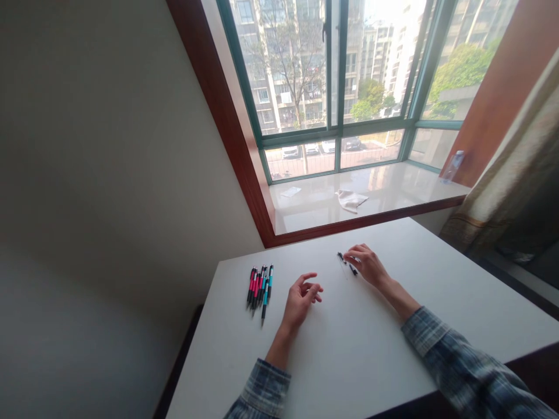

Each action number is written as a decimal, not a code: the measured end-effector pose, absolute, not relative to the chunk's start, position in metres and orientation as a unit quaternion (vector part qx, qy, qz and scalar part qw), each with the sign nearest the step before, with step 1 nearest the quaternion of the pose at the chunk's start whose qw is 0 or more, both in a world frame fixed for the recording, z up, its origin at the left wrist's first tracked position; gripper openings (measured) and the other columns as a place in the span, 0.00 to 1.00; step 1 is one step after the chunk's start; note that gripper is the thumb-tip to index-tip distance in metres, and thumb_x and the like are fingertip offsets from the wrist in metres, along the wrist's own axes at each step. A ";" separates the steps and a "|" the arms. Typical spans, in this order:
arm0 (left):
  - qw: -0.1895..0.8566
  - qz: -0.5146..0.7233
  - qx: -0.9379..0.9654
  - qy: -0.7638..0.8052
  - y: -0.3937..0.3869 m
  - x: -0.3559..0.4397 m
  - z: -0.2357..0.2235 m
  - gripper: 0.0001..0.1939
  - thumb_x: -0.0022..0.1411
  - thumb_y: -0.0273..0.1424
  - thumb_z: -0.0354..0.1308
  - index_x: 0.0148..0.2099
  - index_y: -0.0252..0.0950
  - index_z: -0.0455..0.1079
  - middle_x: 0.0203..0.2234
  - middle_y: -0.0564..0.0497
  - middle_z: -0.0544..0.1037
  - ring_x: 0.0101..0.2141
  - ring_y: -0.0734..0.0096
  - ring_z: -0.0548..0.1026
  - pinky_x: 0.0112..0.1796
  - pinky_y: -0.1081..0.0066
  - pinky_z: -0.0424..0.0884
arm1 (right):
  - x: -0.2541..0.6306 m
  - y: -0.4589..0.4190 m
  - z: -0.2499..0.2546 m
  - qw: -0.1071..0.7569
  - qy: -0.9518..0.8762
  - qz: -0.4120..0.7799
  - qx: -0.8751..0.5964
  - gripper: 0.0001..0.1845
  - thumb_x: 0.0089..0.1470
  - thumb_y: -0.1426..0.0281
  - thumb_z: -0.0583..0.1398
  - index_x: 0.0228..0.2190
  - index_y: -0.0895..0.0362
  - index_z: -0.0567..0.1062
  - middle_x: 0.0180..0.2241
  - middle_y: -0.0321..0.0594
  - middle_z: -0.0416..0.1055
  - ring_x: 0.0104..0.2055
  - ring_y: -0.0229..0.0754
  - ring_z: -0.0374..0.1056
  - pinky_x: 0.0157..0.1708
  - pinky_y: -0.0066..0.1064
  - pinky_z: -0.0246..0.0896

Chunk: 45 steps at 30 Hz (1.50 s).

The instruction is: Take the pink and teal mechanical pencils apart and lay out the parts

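My left hand (300, 299) hovers over the white table (349, 337), fingers loosely bent and apart, holding nothing. To its left lies a bunch of ballpoint pens (257, 288) with pink or turquoise barrels and black grips. One turquoise pen (265, 301) sticks out nearer to me. Farther right, my right hand (364, 263) is low over the table with thumb and fingertips drawn together. Small dark pen parts (353, 270) and a black piece (340, 256) lie at its fingertips, with thin clear pieces beside them. Whatever is between the fingertips is too small to make out.
Behind the table is a window sill (305, 218) with a crumpled white cloth (351, 201), a paper (291, 191) and a clear plastic bottle (454, 166). A wall (131, 174) stands on the left. A curtain (502, 169) hangs at the right.
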<state>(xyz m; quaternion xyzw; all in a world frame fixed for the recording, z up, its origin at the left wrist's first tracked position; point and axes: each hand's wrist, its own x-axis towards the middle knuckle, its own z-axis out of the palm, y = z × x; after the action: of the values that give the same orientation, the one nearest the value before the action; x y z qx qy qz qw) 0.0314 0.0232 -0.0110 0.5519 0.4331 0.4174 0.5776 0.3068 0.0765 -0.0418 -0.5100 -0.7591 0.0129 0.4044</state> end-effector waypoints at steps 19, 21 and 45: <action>0.579 0.419 0.547 0.435 0.025 0.032 -0.013 0.23 0.57 0.40 0.66 0.51 0.34 0.74 0.31 0.48 0.80 0.27 0.71 0.75 0.32 0.71 0.68 | 0.303 0.075 -0.053 0.397 -0.770 0.046 -0.498 0.08 0.62 0.72 0.61 0.37 0.50 0.81 0.35 0.41 0.76 0.40 0.49 0.70 0.44 0.41 0.69; 0.579 0.418 0.548 0.435 0.025 0.032 -0.013 0.23 0.57 0.41 0.67 0.51 0.34 0.74 0.31 0.48 0.80 0.27 0.71 0.75 0.32 0.71 0.68 | 0.303 0.075 -0.052 0.401 -0.762 0.035 -0.507 0.07 0.62 0.72 0.62 0.39 0.50 0.81 0.37 0.42 0.76 0.42 0.50 0.69 0.45 0.42 0.69; 0.570 0.411 0.566 0.432 0.025 0.033 -0.012 0.20 0.58 0.40 0.65 0.49 0.34 0.76 0.31 0.48 0.80 0.27 0.70 0.75 0.33 0.70 0.69 | 0.274 0.061 -0.034 0.279 -0.768 -0.073 -0.573 0.11 0.63 0.66 0.59 0.43 0.49 0.82 0.64 0.45 0.61 0.66 0.59 0.51 0.59 0.53 0.58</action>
<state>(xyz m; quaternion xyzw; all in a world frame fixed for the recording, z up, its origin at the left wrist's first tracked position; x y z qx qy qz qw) 0.0333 0.0251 -0.0122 0.5657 0.4317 0.4112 0.5697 0.2737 0.0611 -0.0343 -0.5725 -0.7675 -0.0728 0.2789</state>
